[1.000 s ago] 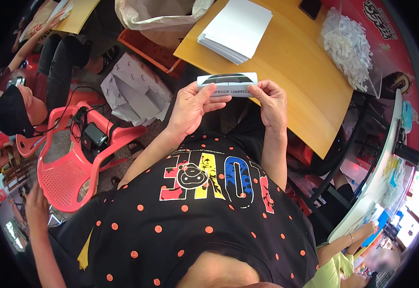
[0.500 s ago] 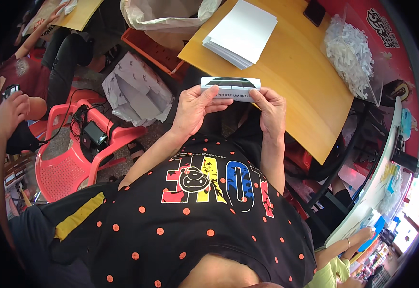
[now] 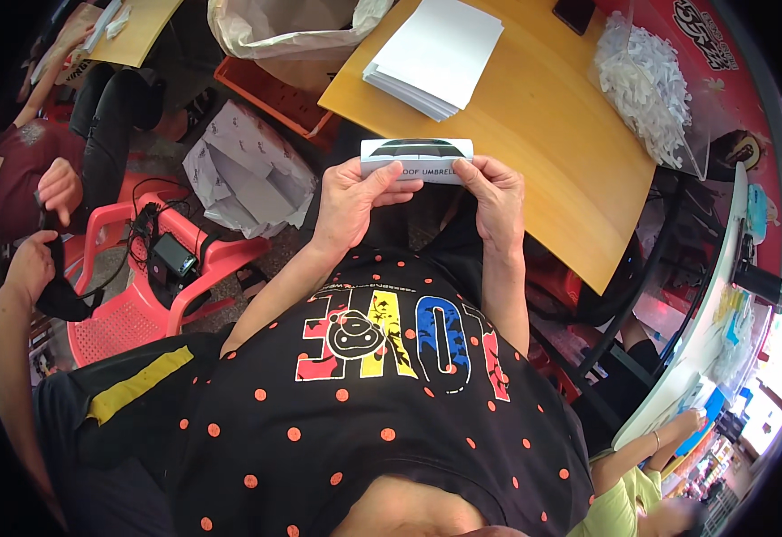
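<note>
**Both hands pinch a printed card**

The left hand (image 3: 350, 201) and right hand (image 3: 496, 199) grip opposite ends of a white printed card (image 3: 416, 159), held at twelve o'clock above the lap, beside the wooden table's (image 3: 543, 143) edge. A paper stack (image 3: 434, 55) lies at twelve o'clock beyond.

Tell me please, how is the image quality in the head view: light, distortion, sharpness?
Head view: even daylight, with the printed paper strip between the left hand and right hand sharp; fisheye bends the wooden table edge, more toward the rim; the lower right corner is overexposed and blurred; a black border rings the picture.
</note>
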A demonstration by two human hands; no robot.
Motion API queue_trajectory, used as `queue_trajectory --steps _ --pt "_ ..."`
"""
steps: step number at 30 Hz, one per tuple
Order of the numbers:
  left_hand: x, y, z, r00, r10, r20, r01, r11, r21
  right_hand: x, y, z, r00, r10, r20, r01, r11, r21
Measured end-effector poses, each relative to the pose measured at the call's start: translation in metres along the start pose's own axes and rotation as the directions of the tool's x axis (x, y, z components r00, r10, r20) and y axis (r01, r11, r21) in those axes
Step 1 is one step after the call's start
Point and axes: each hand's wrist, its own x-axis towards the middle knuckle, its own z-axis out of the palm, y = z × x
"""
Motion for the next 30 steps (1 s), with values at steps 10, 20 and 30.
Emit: queue_trajectory --steps 10,20,30 --pt "0.005 0.001 -0.006 0.999 0.033 -0.009 -0.033 0.999 0.041 -0.001 -0.004 0.002 0.997 0.013 0.072 -0.015 1.000 0.024" --pt "0.007 0.000 -0.009 1.000 -0.005 -0.001 0.005 1.000 0.029 0.000 -0.003 0.001 0.996 0.035 0.083 -0.037 0.999 0.016" --pt "0.008 0.005 -0.009 0.994 0.109 0.027 -0.112 0.971 0.210 -0.010 -0.023 0.008 0.864 -0.484 0.135 0.410 0.522 -0.748"
